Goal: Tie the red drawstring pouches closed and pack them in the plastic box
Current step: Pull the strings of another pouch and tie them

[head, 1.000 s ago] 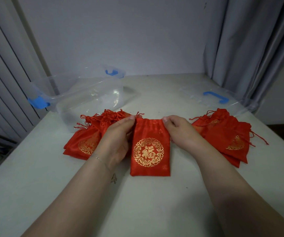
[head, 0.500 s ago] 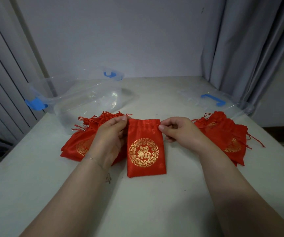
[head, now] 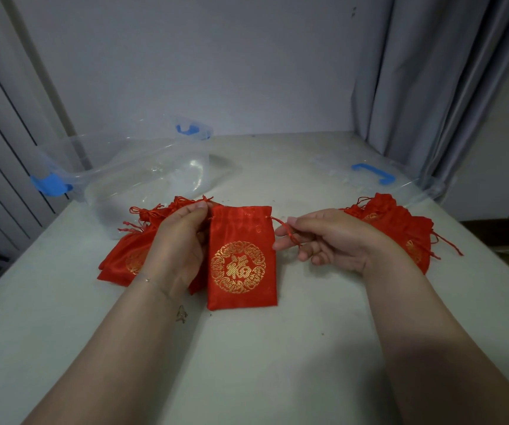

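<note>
We have one red drawstring pouch [head: 242, 259] lying flat on the white table [head: 262, 348] in front of us, its gold emblem facing up and its mouth pointing away. Our left hand [head: 179, 243] pinches the pouch's top left corner between thumb and fingers; whether a cord is in that pinch we cannot tell. Our right hand [head: 329, 237] grasps the red drawstring [head: 283, 226] that comes out of the top right corner, the cord running taut from the pouch to our fingertips and then dangling in a short tail.

Behind our left hand a heap of red pouches [head: 127, 250] lies on the table, tasselled cords spilling toward the clear plastic box [head: 142, 170], which stands open at the far left with blue latches on its ends. On the right, partly behind our right wrist, a second pile of pouches [head: 400, 228] rests near the table's edge. The box's transparent lid [head: 378, 176], with a blue handle, lies flat beyond that pile, beside the grey curtain [head: 424, 87].
</note>
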Motion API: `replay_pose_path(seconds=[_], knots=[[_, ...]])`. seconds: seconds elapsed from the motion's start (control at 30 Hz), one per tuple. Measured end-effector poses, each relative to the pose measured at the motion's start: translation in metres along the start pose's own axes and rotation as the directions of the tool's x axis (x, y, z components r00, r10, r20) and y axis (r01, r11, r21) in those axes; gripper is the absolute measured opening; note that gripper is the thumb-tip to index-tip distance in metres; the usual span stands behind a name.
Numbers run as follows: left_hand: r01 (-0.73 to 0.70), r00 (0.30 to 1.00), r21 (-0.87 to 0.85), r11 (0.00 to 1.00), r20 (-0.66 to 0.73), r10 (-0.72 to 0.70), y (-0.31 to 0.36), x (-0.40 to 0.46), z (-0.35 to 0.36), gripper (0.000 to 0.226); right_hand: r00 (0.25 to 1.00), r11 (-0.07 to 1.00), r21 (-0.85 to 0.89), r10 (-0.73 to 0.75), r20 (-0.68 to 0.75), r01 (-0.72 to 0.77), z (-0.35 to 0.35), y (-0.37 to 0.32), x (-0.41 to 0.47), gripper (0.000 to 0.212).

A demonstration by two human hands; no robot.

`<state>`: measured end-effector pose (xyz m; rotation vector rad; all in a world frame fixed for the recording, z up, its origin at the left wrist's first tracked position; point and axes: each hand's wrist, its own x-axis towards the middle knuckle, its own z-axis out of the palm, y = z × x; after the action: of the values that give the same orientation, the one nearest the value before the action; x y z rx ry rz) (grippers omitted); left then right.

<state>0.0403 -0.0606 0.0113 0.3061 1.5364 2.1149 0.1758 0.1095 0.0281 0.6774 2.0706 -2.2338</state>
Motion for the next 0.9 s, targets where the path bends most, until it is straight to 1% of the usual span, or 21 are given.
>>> replay_pose_path(seconds=[0.13,0.23,0.3,0.4,0.5,0.57,0.67,0.73,0.9], knots=[[0.003,1.0,0.017,1.0,0.005,-0.003,0.001,0.002,0.0,0.017,0.996,0.999,0.005,0.04,0.079,-0.041,-0.004,-0.002,-0.005,0.035],[-0.001,1.0,0.042,0.999,0.011,0.001,0.001,0.001,0.001,0.018,0.995,1.0,0.006,0.015,0.096,-0.016,-0.006,-0.003,-0.007,0.034],[-0.007,1.0,0.062,0.998,0.004,0.007,0.0,0.001,0.001,0.02,0.997,1.0,0.001,-0.013,0.081,0.013,-0.007,-0.003,-0.008,0.03],[-0.009,1.0,0.084,0.996,-0.012,0.01,-0.001,0.001,0.001,0.019,0.998,0.999,-0.026,-0.045,0.035,0.046,-0.007,-0.002,-0.007,0.017],[-0.03,1.0,0.077,0.997,0.0,0.03,-0.001,-0.001,0.002,0.018,0.997,0.996,-0.061,-0.069,-0.019,0.068,-0.004,0.0,-0.004,0.016],[-0.078,0.997,0.035,0.996,-0.014,0.079,0.001,-0.004,0.004,0.019,0.993,0.995,-0.045,-0.092,-0.079,0.089,-0.001,0.001,-0.001,0.016],[-0.119,0.992,-0.087,0.989,-0.055,0.115,0.005,-0.005,0.004,0.019,0.973,0.989,0.043,-0.128,-0.193,0.138,0.0,0.002,0.005,0.019],[-0.125,0.991,-0.118,0.985,-0.065,0.118,0.005,-0.005,0.004,0.019,0.964,0.982,0.113,-0.119,-0.239,0.149,-0.001,0.002,0.007,0.02],[-0.177,0.979,-0.034,0.984,-0.105,0.172,0.003,-0.006,0.007,0.023,0.947,0.952,0.248,-0.097,-0.307,0.178,-0.003,0.005,0.012,0.018]])
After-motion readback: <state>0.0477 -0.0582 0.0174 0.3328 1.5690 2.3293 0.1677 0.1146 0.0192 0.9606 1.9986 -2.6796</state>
